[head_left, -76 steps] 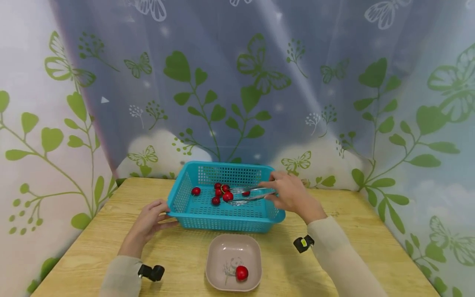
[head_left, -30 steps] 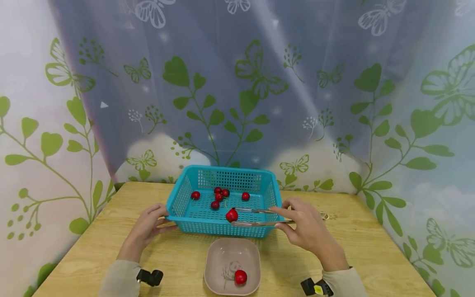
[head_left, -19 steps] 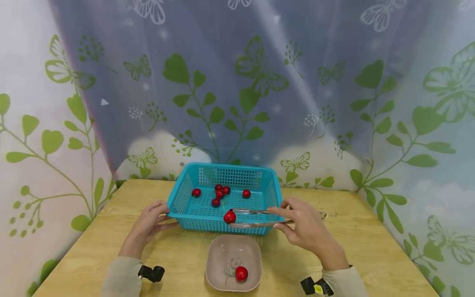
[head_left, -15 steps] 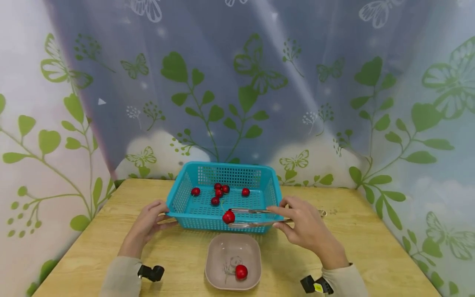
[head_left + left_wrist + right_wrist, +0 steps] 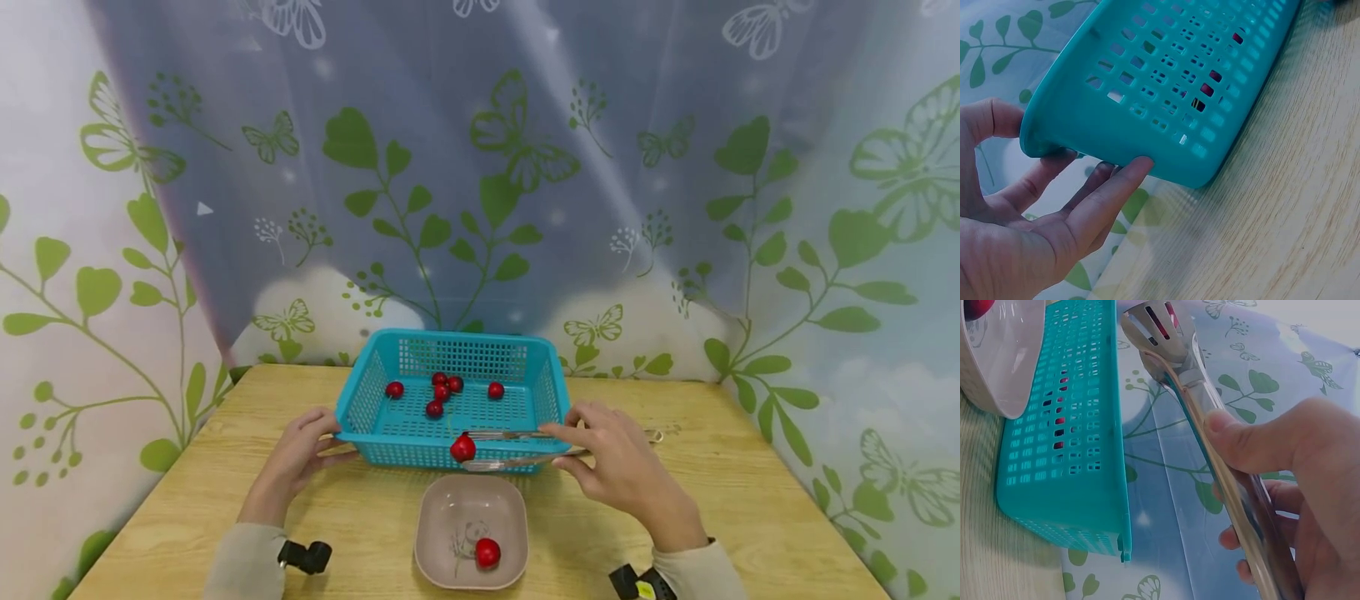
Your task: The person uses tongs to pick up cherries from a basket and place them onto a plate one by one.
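Note:
My right hand (image 5: 618, 458) holds metal tongs (image 5: 1241, 509), thumb on one arm and fingers around the other side. A red cherry (image 5: 462, 448) with a thin stem sits between the tongs' tips, over the front rim of the blue basket (image 5: 450, 457). Several darker cherries lie inside the basket, one cherry (image 5: 496, 390) apart on the right. My left hand (image 5: 300, 450) grips the basket's left front corner; in the left wrist view, its fingers touch the blue wall (image 5: 1072, 119). Just in front stands a pinkish square bowl (image 5: 433, 533) with one cherry (image 5: 487, 553) in it.
All this stands on a light wooden table (image 5: 352, 533). Behind it hangs a curtain (image 5: 615, 275) with butterflies and leaves, close to the basket's back. The bowl is near the basket's front wall.
My right hand has drawn the tongs with the cherry from inside the basket toward the front rim, then slightly lower. The left hand has stayed at the corner.

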The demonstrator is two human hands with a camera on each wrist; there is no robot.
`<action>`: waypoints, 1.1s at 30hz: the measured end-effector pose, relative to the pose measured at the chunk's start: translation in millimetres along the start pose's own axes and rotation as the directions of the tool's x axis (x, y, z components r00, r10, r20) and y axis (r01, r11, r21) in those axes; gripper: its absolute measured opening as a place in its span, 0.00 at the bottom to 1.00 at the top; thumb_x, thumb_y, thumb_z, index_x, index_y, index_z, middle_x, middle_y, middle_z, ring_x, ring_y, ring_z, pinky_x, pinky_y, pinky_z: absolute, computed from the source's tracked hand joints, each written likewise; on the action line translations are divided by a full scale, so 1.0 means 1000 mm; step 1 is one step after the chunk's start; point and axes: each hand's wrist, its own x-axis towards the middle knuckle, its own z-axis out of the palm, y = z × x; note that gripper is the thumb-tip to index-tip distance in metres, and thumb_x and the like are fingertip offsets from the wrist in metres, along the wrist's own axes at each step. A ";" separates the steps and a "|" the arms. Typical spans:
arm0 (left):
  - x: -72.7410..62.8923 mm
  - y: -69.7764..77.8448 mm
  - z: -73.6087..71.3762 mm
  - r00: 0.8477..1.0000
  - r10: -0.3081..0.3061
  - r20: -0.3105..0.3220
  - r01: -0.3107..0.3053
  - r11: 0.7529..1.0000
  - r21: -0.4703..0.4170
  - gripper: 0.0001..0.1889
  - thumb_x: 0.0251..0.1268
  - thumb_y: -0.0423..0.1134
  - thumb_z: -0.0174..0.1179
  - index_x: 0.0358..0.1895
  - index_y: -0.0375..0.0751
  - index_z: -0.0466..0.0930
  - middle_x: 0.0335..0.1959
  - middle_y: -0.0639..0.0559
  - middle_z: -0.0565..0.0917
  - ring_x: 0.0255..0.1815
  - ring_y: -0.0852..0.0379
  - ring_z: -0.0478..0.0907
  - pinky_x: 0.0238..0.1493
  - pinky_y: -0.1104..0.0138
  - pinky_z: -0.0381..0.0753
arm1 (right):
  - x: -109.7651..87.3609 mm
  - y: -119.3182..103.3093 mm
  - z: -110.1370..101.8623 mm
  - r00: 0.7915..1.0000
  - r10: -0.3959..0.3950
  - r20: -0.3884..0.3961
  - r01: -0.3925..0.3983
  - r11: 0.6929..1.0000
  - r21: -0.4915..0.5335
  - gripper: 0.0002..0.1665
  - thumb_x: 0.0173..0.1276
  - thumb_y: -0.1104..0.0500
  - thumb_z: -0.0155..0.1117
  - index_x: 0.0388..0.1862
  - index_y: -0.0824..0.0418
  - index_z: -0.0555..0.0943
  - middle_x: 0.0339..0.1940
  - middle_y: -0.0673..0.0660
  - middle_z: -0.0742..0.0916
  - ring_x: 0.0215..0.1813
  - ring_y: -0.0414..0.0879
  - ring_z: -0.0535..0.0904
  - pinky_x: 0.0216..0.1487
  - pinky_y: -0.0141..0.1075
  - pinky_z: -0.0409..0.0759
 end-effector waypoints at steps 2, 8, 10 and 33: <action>0.000 0.001 0.001 1.000 0.004 0.001 -0.004 1.000 -0.002 0.06 0.75 0.35 0.52 0.37 0.42 0.76 0.46 0.48 0.76 0.45 0.54 0.83 0.58 0.46 0.89 | 0.001 0.000 -0.001 1.000 -0.006 0.002 0.006 1.000 0.006 0.26 0.54 0.55 0.83 0.54 0.48 0.89 0.35 0.46 0.80 0.30 0.33 0.64 0.30 0.25 0.63; -0.002 0.002 0.001 1.000 0.013 0.005 -0.012 1.000 -0.011 0.05 0.75 0.35 0.52 0.38 0.40 0.75 0.46 0.48 0.76 0.45 0.54 0.82 0.60 0.45 0.88 | 0.001 -0.002 0.000 1.000 -0.021 -0.009 0.022 0.999 0.027 0.26 0.53 0.56 0.83 0.54 0.49 0.90 0.36 0.46 0.81 0.31 0.33 0.64 0.30 0.25 0.63; -0.002 0.002 0.001 1.000 0.010 -0.001 -0.010 1.000 -0.012 0.05 0.75 0.35 0.52 0.39 0.40 0.76 0.46 0.48 0.76 0.45 0.54 0.83 0.61 0.45 0.87 | 0.000 -0.003 0.000 1.000 -0.027 -0.007 0.027 0.999 0.038 0.26 0.53 0.56 0.83 0.54 0.49 0.90 0.36 0.46 0.81 0.31 0.33 0.65 0.30 0.25 0.64; 0.000 -0.001 0.001 1.000 0.011 -0.017 -0.011 1.000 -0.009 0.06 0.75 0.35 0.51 0.37 0.39 0.76 0.45 0.47 0.77 0.45 0.51 0.82 0.59 0.45 0.88 | -0.001 -0.005 -0.001 0.975 0.050 0.215 -0.087 0.982 0.165 0.21 0.61 0.55 0.78 0.55 0.45 0.89 0.39 0.45 0.84 0.31 0.31 0.69 0.28 0.24 0.67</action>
